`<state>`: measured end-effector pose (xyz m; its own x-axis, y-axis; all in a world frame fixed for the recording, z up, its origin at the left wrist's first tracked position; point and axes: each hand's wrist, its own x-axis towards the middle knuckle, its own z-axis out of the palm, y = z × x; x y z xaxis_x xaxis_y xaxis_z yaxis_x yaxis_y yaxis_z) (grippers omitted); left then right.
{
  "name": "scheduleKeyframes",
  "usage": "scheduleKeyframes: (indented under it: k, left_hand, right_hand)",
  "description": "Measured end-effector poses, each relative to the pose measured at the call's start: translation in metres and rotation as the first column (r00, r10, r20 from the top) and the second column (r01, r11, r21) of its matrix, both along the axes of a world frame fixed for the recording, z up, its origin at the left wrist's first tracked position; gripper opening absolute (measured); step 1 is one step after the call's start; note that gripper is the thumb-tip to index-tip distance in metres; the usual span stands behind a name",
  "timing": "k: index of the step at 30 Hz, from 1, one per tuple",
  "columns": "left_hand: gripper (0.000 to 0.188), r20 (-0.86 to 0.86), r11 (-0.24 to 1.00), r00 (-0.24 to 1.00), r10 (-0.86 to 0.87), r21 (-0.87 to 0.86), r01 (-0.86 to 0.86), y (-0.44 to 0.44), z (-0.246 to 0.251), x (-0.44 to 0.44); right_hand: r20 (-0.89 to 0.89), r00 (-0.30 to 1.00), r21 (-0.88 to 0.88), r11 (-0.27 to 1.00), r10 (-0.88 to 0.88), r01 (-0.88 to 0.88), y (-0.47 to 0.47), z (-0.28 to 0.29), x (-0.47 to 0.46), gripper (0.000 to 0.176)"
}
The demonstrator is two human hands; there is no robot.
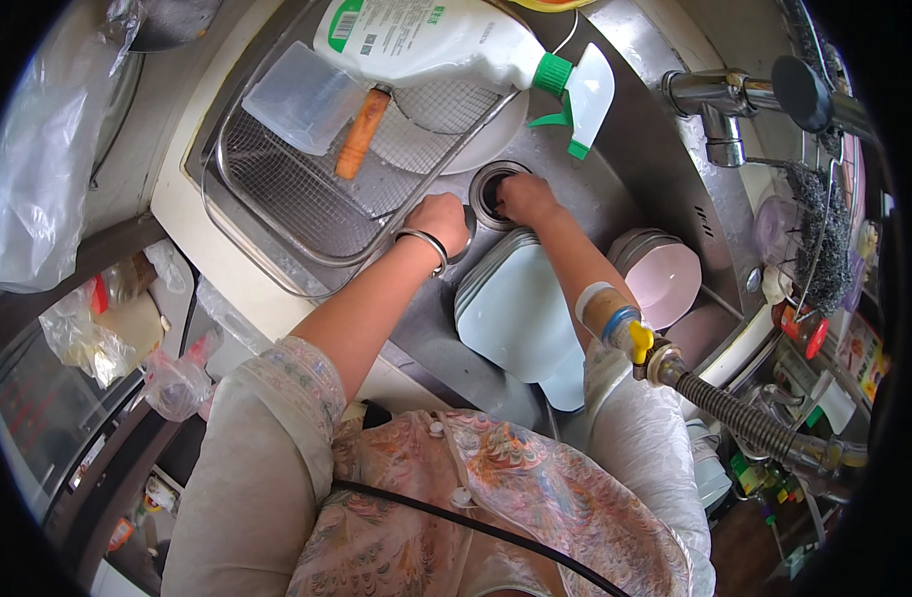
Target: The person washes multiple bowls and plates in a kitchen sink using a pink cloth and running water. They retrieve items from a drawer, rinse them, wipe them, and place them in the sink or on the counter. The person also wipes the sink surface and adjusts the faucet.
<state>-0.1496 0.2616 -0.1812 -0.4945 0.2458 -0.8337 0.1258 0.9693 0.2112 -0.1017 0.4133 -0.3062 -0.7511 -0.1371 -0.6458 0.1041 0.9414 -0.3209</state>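
Observation:
My left hand (437, 222), with a silver bangle at the wrist, is closed on a dark, round-edged disc (468, 233) that looks like a drain cover. Just right of it, my right hand (529, 198) reaches into the sink drain (492, 195); its fingertips are hidden inside the dark opening. Below the drain, a stack of pale blue square plates (512, 317) stands in the steel sink (426, 328), partly under my right forearm. Pink bowls (661, 280) sit to the right of that forearm.
A wire mesh basket (299, 194) holds a clear plastic container (303, 97), a wooden-handled tool (363, 134) and a white spray bottle (441, 45). A white plate (504, 138) lies beneath. A faucet (721, 93) and a hose with a yellow valve (641, 342) project from the right.

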Motion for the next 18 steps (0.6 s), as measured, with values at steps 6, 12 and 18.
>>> scheduleKeyframes:
  k: [6,12,18]
  left_hand:
    - [0.024,-0.058,0.997,0.998,0.034,0.074,-0.029,0.001,-0.027,0.004]
    - [0.027,0.013,0.839,0.869,0.495,0.252,-0.482,0.014,-0.115,0.019]
    - [0.027,-0.188,0.846,0.836,0.516,0.265,-0.462,0.036,-0.108,0.027]
  right_hand:
    - [-0.147,0.941,-0.333,0.911,-0.306,0.244,0.016,0.009,0.018,0.017]
    - [0.107,0.331,-0.523,0.23,-0.938,0.821,0.038,0.031,0.059,0.015]
    - [0.165,0.197,-0.512,0.087,-0.966,0.855,0.023,0.043,0.08,0.018]
